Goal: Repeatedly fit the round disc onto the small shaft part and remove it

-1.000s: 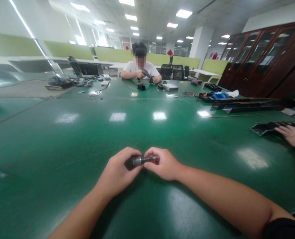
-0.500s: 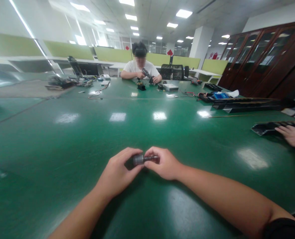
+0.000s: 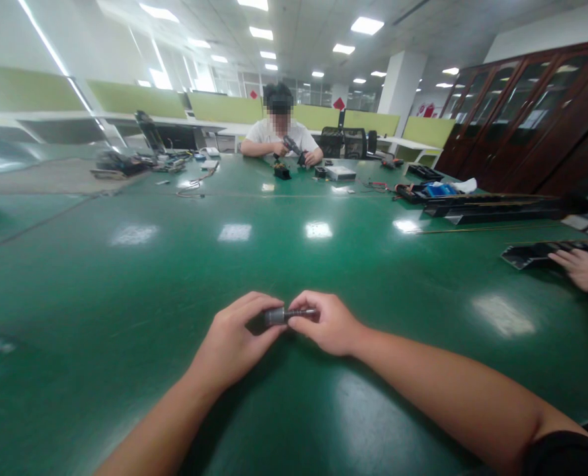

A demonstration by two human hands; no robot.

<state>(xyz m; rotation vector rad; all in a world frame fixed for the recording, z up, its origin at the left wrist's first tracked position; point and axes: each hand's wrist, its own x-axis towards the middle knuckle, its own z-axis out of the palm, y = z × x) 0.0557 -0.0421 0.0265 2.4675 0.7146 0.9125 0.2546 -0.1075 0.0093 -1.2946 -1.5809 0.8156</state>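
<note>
A small dark grey cylinder (image 3: 275, 317) with a thinner dark shaft (image 3: 301, 313) lies level between my two hands, just over the green table; its exact kind I cannot make out. My left hand (image 3: 239, 334) is closed round the thick end, thumb below and fingertips above. My right hand (image 3: 326, 324) pinches the shaft from the other side, and its fingers hide part of it. The two hands' fingertips come close together around the middle of the piece.
Across the green table (image 3: 215, 271) a person (image 3: 279, 135) holds a dark drill-like tool. At the right, another person's hand (image 3: 581, 268) rests on a black metal channel (image 3: 524, 254). Long black profiles (image 3: 497, 210) lie behind it. Electronic parts (image 3: 172, 160) are heaped at the far left.
The cylinder appears to have turned or shifted slightly in my fingers: a dark part that showed at its left end is out of sight. Both hands have hardly moved.
</note>
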